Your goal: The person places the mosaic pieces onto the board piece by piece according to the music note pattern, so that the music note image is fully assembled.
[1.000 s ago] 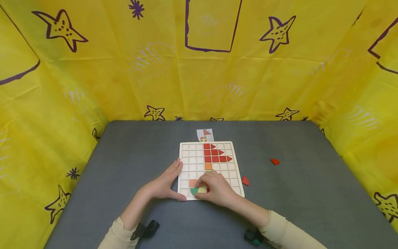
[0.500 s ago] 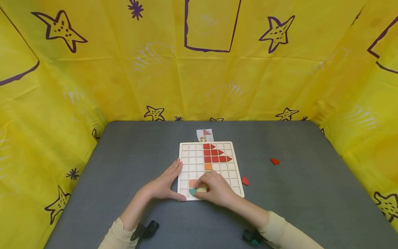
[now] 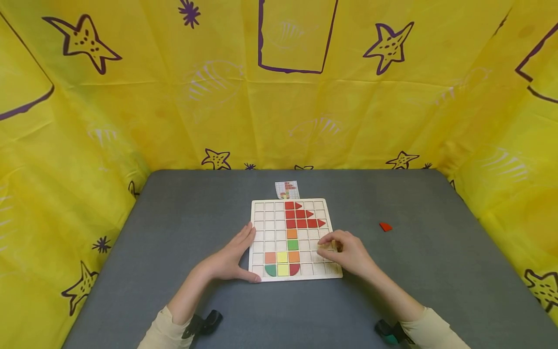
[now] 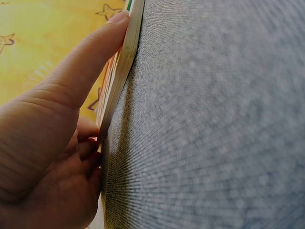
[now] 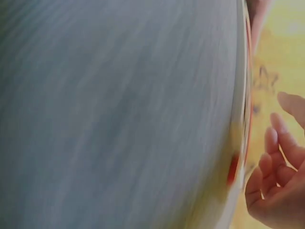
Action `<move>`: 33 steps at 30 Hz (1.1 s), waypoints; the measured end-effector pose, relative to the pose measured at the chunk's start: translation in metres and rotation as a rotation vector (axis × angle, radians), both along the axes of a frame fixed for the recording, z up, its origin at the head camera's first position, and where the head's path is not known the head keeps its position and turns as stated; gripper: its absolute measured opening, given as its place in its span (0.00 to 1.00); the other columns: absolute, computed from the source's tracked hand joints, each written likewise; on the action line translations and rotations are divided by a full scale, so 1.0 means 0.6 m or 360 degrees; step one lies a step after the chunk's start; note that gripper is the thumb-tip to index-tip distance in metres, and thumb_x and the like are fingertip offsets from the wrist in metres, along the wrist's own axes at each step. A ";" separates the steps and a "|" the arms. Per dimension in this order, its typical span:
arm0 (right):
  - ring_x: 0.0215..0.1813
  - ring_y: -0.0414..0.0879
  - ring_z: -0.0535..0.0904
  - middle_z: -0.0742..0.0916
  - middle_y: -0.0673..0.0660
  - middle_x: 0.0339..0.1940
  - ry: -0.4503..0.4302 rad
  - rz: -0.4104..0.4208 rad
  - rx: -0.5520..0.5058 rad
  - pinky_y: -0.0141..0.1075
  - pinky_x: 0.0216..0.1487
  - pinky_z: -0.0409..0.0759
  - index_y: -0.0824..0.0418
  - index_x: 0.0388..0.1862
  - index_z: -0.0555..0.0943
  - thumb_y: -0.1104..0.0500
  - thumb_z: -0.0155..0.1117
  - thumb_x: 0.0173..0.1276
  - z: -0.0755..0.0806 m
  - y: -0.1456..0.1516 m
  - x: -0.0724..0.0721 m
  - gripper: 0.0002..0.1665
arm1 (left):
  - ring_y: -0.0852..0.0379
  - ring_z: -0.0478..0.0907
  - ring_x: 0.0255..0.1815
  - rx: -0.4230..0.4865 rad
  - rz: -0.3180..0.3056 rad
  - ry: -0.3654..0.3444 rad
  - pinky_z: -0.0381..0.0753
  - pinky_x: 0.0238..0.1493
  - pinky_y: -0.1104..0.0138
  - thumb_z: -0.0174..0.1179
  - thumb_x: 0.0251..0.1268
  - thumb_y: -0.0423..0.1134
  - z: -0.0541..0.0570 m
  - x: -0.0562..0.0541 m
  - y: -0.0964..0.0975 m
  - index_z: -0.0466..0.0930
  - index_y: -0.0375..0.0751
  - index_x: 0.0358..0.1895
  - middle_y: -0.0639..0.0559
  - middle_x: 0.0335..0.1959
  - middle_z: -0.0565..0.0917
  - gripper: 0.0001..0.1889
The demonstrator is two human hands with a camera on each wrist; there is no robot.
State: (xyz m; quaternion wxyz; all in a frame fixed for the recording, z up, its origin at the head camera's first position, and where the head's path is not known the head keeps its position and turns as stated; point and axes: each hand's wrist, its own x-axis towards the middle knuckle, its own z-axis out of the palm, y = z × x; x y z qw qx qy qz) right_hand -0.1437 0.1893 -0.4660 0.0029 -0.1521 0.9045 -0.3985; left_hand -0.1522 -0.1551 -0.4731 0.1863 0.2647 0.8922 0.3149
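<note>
A pale wooden grid board [image 3: 266, 223] lies on the dark grey table. My left hand [image 3: 226, 257] rests against its near left corner, fingers straight along the left edge and thumb [image 4: 90, 57] on the near edge. Coloured tiles fill part of the grid: rows of red squares ending in triangles, orange and green squares [image 3: 292, 245] below, then a small block with a green quarter-round [image 3: 271, 270] and a red quarter-round [image 3: 294, 269]. Above the board's right side hovers my right hand [image 3: 348, 252], fingers loosely bent, nothing between them. Beside the board, a loose red tile [image 5: 233, 169] shows in the right wrist view.
Behind the board lies a small printed card [image 3: 286, 189] with a coloured pattern. Another red quarter-round tile [image 3: 385, 227] is on the table farther right. Yellow cloth [image 3: 279, 111] with drawn starfish surrounds the table [image 3: 196, 203] at the back and sides.
My right hand has left the tiles at the board's near middle and moved right, uncovering them. It now hides the nearer loose red tile in the head view. My left hand has stayed put.
</note>
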 end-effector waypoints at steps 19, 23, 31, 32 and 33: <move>0.36 0.43 0.71 0.81 0.45 0.33 -0.0010 -0.0065 0.0272 0.36 0.39 0.71 0.52 0.40 0.86 0.51 0.79 0.51 -0.017 0.097 0.006 0.17 | 0.42 0.35 0.79 -0.0011 -0.0001 0.0015 0.48 0.72 0.46 0.76 0.44 0.58 -0.002 0.001 0.000 0.41 0.30 0.77 0.37 0.79 0.38 0.65; 0.34 0.42 0.70 0.80 0.44 0.31 0.0044 -0.0027 0.0286 0.35 0.36 0.69 0.50 0.37 0.86 0.54 0.79 0.52 -0.019 0.094 0.004 0.14 | 0.43 0.34 0.79 -0.0026 0.0011 0.0007 0.48 0.72 0.47 0.76 0.44 0.58 0.000 0.001 0.001 0.41 0.31 0.77 0.39 0.79 0.37 0.65; 0.34 0.41 0.71 0.80 0.42 0.30 0.0098 -0.0018 0.0276 0.35 0.37 0.69 0.49 0.35 0.85 0.53 0.79 0.53 -0.020 0.089 0.003 0.11 | 0.43 0.35 0.79 -0.0023 0.0018 -0.0009 0.49 0.72 0.47 0.76 0.44 0.58 0.001 0.001 0.003 0.42 0.31 0.77 0.39 0.79 0.37 0.65; 0.34 0.41 0.71 0.80 0.42 0.30 0.0103 -0.0009 0.0276 0.35 0.37 0.69 0.49 0.35 0.86 0.54 0.79 0.53 -0.021 0.088 0.003 0.11 | 0.43 0.35 0.79 -0.0025 0.0020 -0.0011 0.49 0.72 0.47 0.76 0.44 0.58 0.001 0.001 0.003 0.42 0.31 0.77 0.39 0.79 0.37 0.65; 0.35 0.41 0.71 0.80 0.42 0.30 0.0107 0.0000 0.0275 0.35 0.37 0.69 0.50 0.35 0.86 0.54 0.79 0.53 -0.021 0.088 0.002 0.12 | 0.43 0.35 0.79 -0.0026 0.0021 -0.0012 0.49 0.72 0.47 0.76 0.44 0.58 0.001 0.001 0.003 0.42 0.31 0.77 0.39 0.79 0.38 0.65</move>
